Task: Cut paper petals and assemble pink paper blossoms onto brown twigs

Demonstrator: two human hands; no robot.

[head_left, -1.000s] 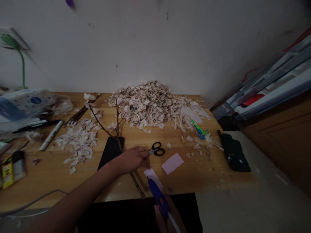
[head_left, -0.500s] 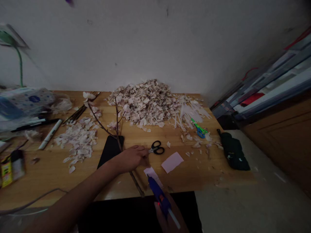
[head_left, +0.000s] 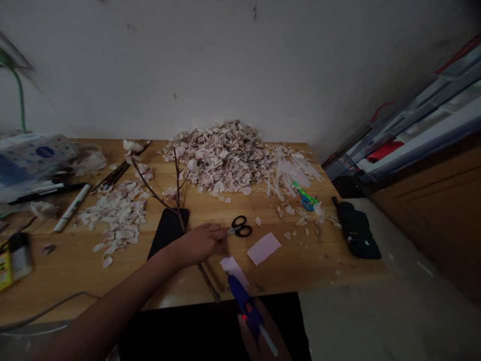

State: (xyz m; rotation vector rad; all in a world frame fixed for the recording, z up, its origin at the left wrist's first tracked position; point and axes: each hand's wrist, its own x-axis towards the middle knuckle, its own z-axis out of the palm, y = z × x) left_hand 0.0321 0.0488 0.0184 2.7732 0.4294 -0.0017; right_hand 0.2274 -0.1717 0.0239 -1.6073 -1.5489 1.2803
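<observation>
My right hand (head_left: pixel 255 326) grips a blue hot glue gun (head_left: pixel 244 301) with a red light and a glue stick out of its back. The nozzle points at a small pink paper piece (head_left: pixel 236 271) on the table. Over a bare brown branch (head_left: pixel 208 285) lies my left hand (head_left: pixel 201 243), its fingers bent together; what they hold, if anything, is hidden. Touching or near those fingertips are black-handled scissors (head_left: pixel 241 227), their tips covered. Another pink paper rectangle (head_left: pixel 263 248) lies to the right. Beneath the branch is a flat black object (head_left: pixel 165 230).
A big heap of dried petals (head_left: pixel 225 155) is against the wall, with a smaller petal pile (head_left: pixel 118 210) at left. Green-and-blue scissors (head_left: pixel 305 198), a white marker (head_left: pixel 72 208) and a dark green pouch (head_left: pixel 356 230) lie around. A cable (head_left: pixel 48 306) crosses the front left.
The view has shifted slightly, so everything sits a little further left and up. Both hands keep nearly the same pose, and the glue gun's nozzle stays over the paper.
</observation>
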